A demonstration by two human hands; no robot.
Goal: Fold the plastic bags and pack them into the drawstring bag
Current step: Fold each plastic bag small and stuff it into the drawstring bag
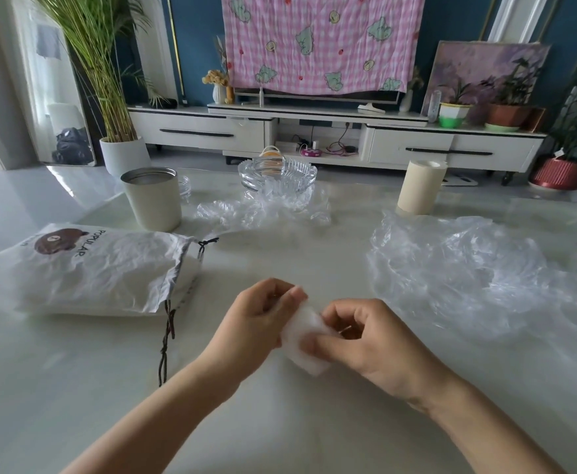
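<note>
Your left hand [258, 323] & right hand [366, 340] both pinch a small folded bag [306, 340] between them, fingers curled on it, just above the table [280, 422]. Drawstring bag [92, 271] lies at left w/ mouth facing the hands; loose plastic [468, 268] lies at right

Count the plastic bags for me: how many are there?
3: a folded plastic bag held by the left hand and right hand; a crumpled bag before the glass bowl; a big loose bag at right, possibly several overlapping. Others may hide inside the drawstring bag.
</note>
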